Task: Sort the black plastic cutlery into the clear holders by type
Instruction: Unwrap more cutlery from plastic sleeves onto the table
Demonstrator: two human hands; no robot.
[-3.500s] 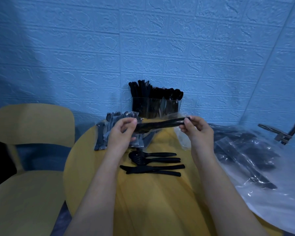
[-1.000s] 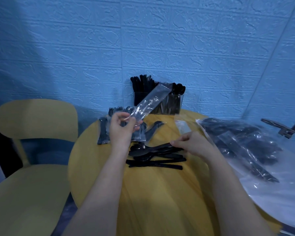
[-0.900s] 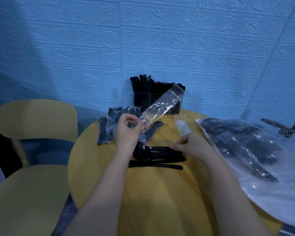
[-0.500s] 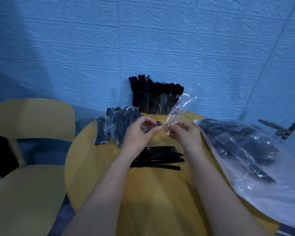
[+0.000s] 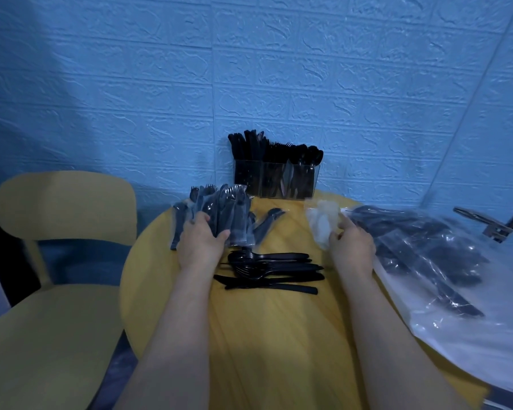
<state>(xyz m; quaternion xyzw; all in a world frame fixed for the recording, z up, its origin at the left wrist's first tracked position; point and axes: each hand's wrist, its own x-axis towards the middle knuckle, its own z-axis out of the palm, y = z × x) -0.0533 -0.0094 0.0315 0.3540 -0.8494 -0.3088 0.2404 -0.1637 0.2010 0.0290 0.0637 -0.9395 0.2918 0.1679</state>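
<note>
Left hand (image 5: 201, 243): wrapped cutlery packets (image 5: 219, 213) are being grasped.
Right hand (image 5: 351, 249): an empty clear wrapper (image 5: 322, 223) is being pinched.
Between grips: loose black cutlery (image 5: 271, 270) is lying.

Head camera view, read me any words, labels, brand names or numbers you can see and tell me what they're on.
None can be read.
Clear holders: no label or print shows.
Wrapped cutlery packs under the left hand: clear film, no print visible.
Empty wrapper at the right hand: blurred, nothing legible.
Large clear bag: only glare and creases.
</note>
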